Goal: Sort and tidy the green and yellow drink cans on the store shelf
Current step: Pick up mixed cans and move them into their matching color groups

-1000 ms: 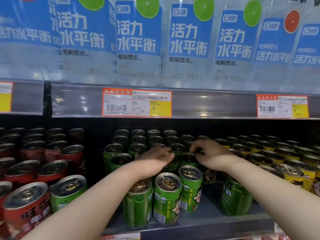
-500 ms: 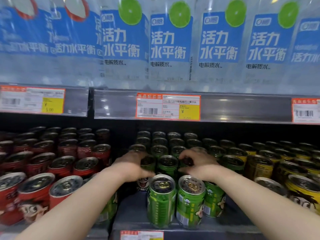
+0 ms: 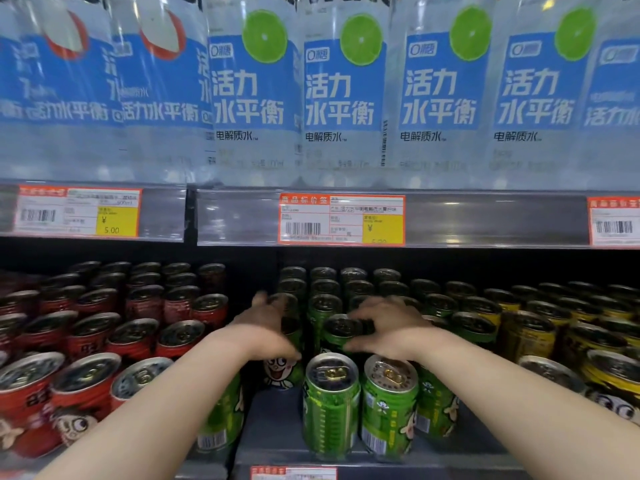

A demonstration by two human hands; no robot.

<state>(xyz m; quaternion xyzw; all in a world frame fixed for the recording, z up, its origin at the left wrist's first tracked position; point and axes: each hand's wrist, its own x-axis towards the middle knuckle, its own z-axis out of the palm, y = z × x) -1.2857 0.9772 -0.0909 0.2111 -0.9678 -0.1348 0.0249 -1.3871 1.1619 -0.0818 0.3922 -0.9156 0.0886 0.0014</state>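
Standing at the front edge of the shelf [image 3: 273,427], two front green cans [image 3: 330,403] are sitting side by side and touching, with red cans [image 3: 86,341] crowding towards the shelf's left end and yellow cans [image 3: 526,336] towards its right. Just behind them, the left hand [image 3: 266,327] is curling its grip round the side of a second-row green can [image 3: 292,327], while the right hand [image 3: 384,329] is clawing its grip over the top of the neighbouring green can [image 3: 341,332], thumb against its side. Farther back, rear green cans [image 3: 323,275] are running in rows towards the shelf's dark back edge, and blue-labelled bottles [image 3: 343,98] are standing on the upper shelf [image 3: 485,220] above a price tag [image 3: 341,220].
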